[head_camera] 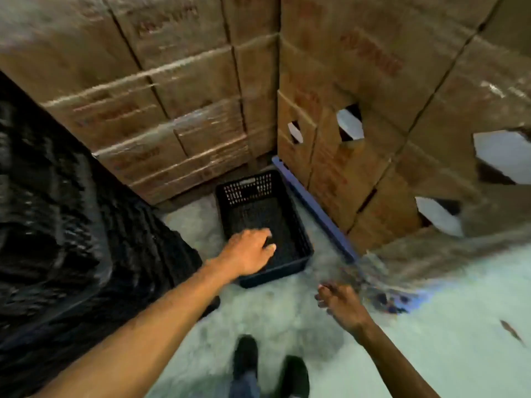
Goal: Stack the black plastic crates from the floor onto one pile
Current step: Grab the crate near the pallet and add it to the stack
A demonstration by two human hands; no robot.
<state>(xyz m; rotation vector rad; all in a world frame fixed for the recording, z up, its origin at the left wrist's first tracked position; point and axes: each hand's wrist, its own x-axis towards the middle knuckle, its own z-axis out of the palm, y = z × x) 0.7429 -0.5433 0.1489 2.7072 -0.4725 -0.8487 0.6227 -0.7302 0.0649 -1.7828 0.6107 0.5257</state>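
Note:
One black plastic crate (260, 208) with perforated walls lies on the pale floor in the corner between the cardboard stacks. My left hand (248, 255) hovers over its near-left corner, fingers spread and empty; whether it touches the rim is unclear. My right hand (342, 304) hangs open over the floor, to the right of the crate and apart from it. A tall pile of black crates (57, 225) fills the left side of the view, blurred.
Wrapped stacks of cardboard boxes (172, 96) rise behind the crate, and more boxes (388, 124) stand on a blue pallet (319, 216) to the right. My two dark shoes (270, 366) stand on the floor (445, 311) below.

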